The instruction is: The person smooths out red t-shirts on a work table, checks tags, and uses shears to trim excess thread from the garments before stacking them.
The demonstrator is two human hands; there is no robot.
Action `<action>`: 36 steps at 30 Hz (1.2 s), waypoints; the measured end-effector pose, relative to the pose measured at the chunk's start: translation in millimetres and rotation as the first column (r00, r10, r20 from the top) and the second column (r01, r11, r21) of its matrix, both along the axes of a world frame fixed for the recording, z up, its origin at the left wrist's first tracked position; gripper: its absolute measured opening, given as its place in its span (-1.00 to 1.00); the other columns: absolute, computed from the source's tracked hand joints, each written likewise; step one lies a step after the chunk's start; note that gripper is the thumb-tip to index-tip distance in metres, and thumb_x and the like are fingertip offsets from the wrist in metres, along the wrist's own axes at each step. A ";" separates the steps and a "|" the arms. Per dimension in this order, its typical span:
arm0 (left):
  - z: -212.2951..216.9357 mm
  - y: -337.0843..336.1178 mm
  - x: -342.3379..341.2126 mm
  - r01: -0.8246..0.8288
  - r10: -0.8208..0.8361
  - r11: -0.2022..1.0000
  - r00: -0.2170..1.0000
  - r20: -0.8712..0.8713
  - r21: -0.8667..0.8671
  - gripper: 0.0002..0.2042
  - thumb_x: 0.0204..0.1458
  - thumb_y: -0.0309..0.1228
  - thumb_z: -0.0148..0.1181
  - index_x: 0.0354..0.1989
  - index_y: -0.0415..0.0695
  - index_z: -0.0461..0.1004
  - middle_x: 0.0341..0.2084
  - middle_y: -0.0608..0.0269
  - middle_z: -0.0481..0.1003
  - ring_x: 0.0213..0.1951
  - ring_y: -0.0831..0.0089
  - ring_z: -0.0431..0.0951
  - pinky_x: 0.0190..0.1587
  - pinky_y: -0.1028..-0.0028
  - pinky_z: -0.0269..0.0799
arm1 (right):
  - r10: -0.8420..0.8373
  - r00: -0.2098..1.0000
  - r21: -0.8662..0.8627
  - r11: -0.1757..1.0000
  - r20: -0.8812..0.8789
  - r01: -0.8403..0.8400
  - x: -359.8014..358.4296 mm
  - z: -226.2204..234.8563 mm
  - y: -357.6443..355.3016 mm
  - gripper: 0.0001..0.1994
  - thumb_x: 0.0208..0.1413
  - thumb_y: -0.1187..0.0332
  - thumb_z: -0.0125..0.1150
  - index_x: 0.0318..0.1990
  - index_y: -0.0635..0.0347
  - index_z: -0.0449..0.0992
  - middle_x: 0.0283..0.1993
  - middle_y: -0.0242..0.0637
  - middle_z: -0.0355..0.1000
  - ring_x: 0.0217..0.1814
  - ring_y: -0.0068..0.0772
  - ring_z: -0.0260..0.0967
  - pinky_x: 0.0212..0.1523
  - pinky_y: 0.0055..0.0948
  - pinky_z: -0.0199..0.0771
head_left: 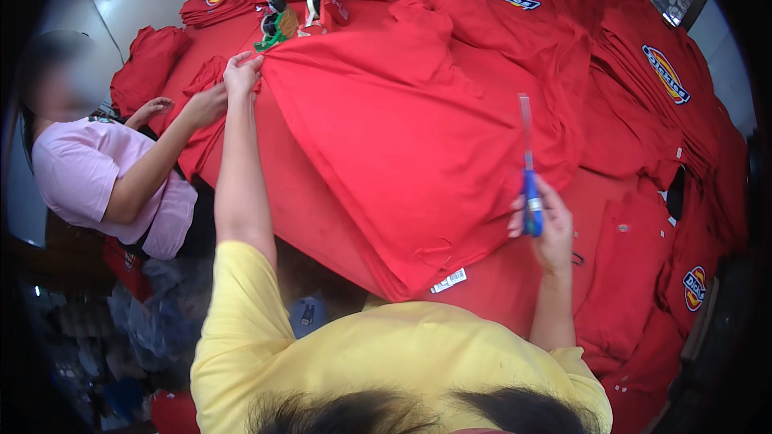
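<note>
A red shirt is spread over the table in front of me, its near edge draped close to my body. At its far left corner, my left hand pinches the cloth and stretches it out. My right hand is to the right of the shirt, closed around a pair of blue-handled scissors. Their long narrow blades point away from me and are slightly blurred. A white tag with printing shows at the shirt's near edge.
Tape dispensers, one green and one red, stand beyond my left hand. Piles of folded red shirts with printed logos line the far and right sides. At the left, a co-worker in a pink shirt reaches over red cloth near my left hand.
</note>
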State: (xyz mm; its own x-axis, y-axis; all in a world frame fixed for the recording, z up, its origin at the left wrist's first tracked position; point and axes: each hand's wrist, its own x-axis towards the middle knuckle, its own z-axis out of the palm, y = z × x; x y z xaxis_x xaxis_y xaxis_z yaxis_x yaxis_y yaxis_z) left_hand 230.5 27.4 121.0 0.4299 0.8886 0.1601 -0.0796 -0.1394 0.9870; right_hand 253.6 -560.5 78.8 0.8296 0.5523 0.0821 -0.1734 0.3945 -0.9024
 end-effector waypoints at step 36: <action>-110.1 -287.1 -138.4 0.352 0.014 0.781 0.816 -0.579 0.515 -0.58 -0.02 -0.26 0.28 -0.11 -0.24 0.28 -0.21 -0.06 0.28 -0.25 -0.02 0.44 -0.23 0.16 0.39 | 0.093 0.591 -0.598 0.112 0.802 0.794 90.3 -64.0 28.9 -0.46 0.21 0.25 -0.02 0.32 0.11 0.06 0.18 0.43 -0.01 0.18 0.29 0.13 0.19 -0.16 0.19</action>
